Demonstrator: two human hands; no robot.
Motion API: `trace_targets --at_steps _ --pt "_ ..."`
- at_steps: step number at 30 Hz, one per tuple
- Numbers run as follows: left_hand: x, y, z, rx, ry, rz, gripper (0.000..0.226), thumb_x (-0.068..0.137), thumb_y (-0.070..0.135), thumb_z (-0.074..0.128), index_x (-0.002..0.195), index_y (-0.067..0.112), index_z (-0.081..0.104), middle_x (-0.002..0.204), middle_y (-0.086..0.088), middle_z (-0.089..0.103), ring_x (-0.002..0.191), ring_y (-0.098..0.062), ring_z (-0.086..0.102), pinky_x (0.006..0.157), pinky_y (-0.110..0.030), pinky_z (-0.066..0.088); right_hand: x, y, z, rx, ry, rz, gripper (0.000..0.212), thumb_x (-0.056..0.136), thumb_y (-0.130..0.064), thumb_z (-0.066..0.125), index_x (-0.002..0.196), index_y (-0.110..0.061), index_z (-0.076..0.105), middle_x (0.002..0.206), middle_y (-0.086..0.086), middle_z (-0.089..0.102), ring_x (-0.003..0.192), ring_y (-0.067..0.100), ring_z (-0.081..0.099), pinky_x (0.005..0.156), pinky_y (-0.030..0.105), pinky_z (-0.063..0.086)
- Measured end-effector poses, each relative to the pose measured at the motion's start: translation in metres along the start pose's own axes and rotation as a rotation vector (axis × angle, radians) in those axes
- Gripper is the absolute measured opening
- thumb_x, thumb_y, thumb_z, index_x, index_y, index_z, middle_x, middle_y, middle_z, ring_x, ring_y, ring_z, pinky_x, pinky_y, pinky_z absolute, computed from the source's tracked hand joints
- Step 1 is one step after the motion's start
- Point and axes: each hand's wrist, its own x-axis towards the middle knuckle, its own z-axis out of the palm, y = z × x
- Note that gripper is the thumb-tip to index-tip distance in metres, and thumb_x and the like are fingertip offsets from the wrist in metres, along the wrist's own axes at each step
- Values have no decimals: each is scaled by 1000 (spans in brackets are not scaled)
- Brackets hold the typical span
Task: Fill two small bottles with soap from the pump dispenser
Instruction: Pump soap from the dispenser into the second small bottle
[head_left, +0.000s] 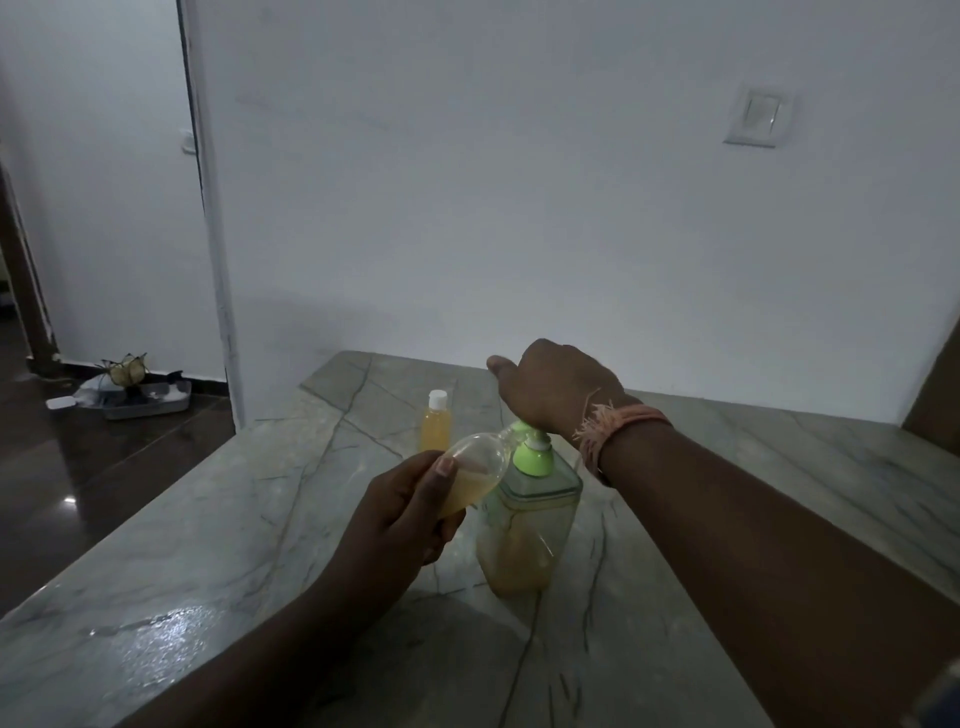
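While the left hand grips a small clear bottle tilted, part-filled with amber soap, its mouth sits at the green nozzle of the pump dispenser, mid-counter. Right hand rests on the pump head, palm down; fingers hidden behind the knuckles, grip indeterminate. Second small bottle, white-capped, full, stands upright toward the marble counter's far edge. Dim light; nozzle tip obscured.

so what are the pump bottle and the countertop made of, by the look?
Pump bottle: likely clear glossy plastic, since the yellow soap shows through its walls; the green pump top looks like opaque plastic.
Countertop: probably polished stone, grey-green with dark veins and a bright reflection.
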Motion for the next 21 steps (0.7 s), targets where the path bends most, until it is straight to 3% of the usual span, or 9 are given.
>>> trace_targets --at_steps 2,5,9,13,16,21 --pt "0 -1 -1 -4 -1 5 40 95 48 45 105 15 65 63 -3 56 49 -11 46 45 -24 37 -3 0 1 4 56 -21 47 97 -52 34 73 -15 51 82 5 58 81 28 59 73 34 45" --pt "0 -2 -1 23 5 8 38 95 45 44 106 13 64 63 -3 56 50 -12 47 45 -24 38 -10 3 4 47 28 -18 40 100 -41 34 78 -14 56 94 12 63 93 34 61 83 38 49" --pt "0 -1 0 17 12 -2 43 94 47 44 109 11 64 63 -2 56 50 -10 48 46 -23 38 -12 0 2 36 -26 4 39 100 -41 33 99 -14 61 111 15 63 103 34 59 88 37 47" --pt "-1 1 0 14 14 -5 43 94 48 45 107 12 64 63 -1 56 50 -10 47 45 -23 38 -7 -4 -3 -15 -32 5 41 96 -51 36 95 -17 59 111 11 65 96 28 58 76 33 40" --pt "0 0 -1 17 17 -9 41 96 45 43 108 11 64 63 -1 56 51 -11 47 46 -23 38 -9 -5 -2 20 42 -11 42 97 -51 35 84 -17 55 104 12 66 88 29 58 76 34 44" --pt "0 -1 1 30 14 -15 37 98 40 42 107 11 64 63 0 56 51 -9 48 46 -22 39 -18 -3 1 119 -40 21 34 103 -29 32 113 -15 61 113 17 62 105 37 58 91 44 49"
